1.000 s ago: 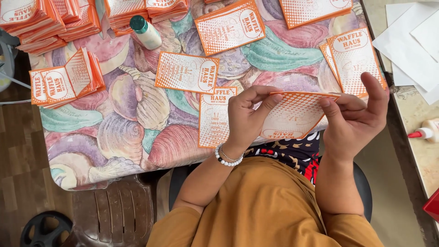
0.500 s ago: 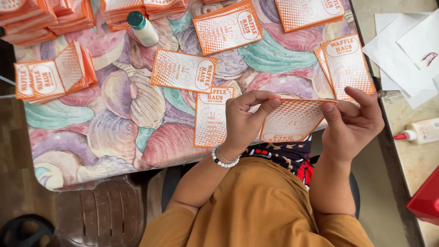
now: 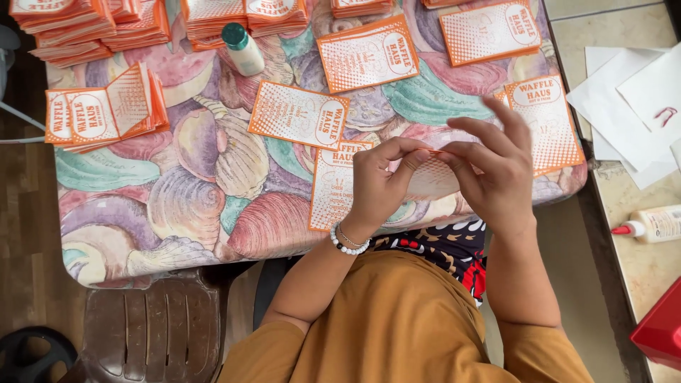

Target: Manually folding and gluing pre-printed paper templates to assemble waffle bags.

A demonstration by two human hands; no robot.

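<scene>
Both hands have drawn closer together since a moment ago, the right hand turning in from the far end of the paper bag so that its fingertips now meet those of the left hand at the top edge; that hand has its thumb and forefinger pinched shut on the thin orange edge, while the right has thumb and forefinger closed on the same edge and its other fingers fanned up and loose. From where I stand the bag hangs over the near edge of the table, between the hands and mostly hidden behind them, so I cannot tell how far it is folded. A flat bag lies on the shell-patterned cloth just under the left hand, touching the table's near edge, and another flat one sits beyond it, apart. More flat bags lie at the right edge, just beside the right hand, and a small fanned pile rests at the left edge, well apart. Stacks line the far edge, with a glue bottle lying next to them. Open cloth spreads across the near left of the table. White sheets and a second bottle lie on the counter to the right, with a brown stool below the table's near left corner
</scene>
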